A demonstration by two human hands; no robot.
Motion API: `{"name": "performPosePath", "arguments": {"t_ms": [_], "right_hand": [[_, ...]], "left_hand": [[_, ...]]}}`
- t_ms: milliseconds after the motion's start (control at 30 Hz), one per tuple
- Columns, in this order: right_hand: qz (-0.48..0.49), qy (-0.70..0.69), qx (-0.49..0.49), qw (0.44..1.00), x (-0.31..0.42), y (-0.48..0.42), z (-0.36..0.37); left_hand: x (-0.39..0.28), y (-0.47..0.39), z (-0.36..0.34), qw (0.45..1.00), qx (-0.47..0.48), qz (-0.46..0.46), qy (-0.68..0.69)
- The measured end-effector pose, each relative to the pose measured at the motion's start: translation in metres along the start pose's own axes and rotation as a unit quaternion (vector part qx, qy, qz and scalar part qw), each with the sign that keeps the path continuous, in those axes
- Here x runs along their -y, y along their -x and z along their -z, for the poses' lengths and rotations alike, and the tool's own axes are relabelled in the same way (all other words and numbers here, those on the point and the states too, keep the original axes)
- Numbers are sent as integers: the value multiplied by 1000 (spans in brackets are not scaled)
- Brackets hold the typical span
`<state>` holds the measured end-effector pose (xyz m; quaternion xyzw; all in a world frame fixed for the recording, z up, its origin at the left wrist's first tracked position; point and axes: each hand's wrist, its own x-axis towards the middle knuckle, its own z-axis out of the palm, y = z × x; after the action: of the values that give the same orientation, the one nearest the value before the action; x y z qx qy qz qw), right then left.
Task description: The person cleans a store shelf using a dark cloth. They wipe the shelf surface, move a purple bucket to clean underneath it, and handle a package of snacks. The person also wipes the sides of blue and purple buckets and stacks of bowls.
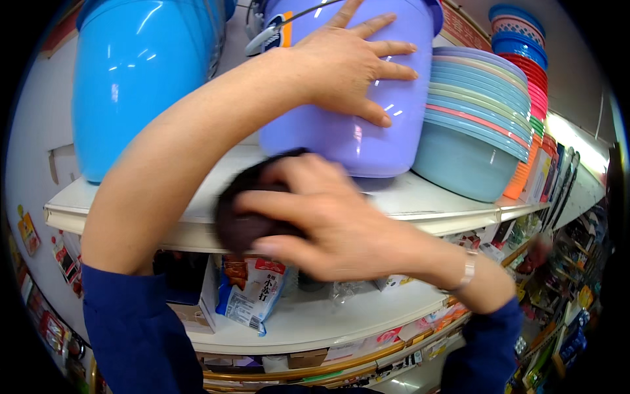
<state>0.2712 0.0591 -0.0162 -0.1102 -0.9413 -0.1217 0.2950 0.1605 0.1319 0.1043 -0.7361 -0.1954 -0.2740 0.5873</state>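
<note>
My left hand (362, 61) lies with spread fingers against the side of a purple plastic bucket (315, 130). This bucket stands on a white shelf (443, 209) and has a wire handle with a pale grip (268, 39). Lower down, my right hand (320, 216) holds a dark cloth (241, 221), blurred by motion, at the shelf's front edge below the bucket. Part of the cloth is hidden behind my fingers. A blue plastic bucket (140, 93) stands to the left, partly behind my left forearm.
Stacked plastic basins (467, 152) stand right of the purple bucket, with taller stacks of coloured baskets (524, 69) beyond. On the lower shelf (315, 325) are a printed plastic packet (253, 290) and an open cardboard box (189, 310). A gold-coloured rail (315, 370) runs below.
</note>
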Motion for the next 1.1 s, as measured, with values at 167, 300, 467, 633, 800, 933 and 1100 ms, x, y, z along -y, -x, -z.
{"name": "performPosePath", "arguments": {"t_ms": [167,300,467,633,800,933,1100], "right_hand": [[88,104,-187,973,45,-40,-75],[115,111,-200,967,33,-28,-75],[117,187,-228,948,-1,45,-34],[7,307,-171,936,-33,154,33],[-125,401,-148,895,-39,239,86],[-68,380,-174,906,-22,209,64],[166,272,-220,922,10,71,-26]], "left_hand": [[0,-11,15,997,57,-48,4],[19,-3,-7,988,-77,-120,-64],[9,4,26,992,90,-38,-76],[-11,0,53,986,163,-8,-28],[-12,-7,58,990,141,-16,-15],[-2,-10,27,995,90,-34,-23],[-1,-7,21,993,114,-28,-31]]}}
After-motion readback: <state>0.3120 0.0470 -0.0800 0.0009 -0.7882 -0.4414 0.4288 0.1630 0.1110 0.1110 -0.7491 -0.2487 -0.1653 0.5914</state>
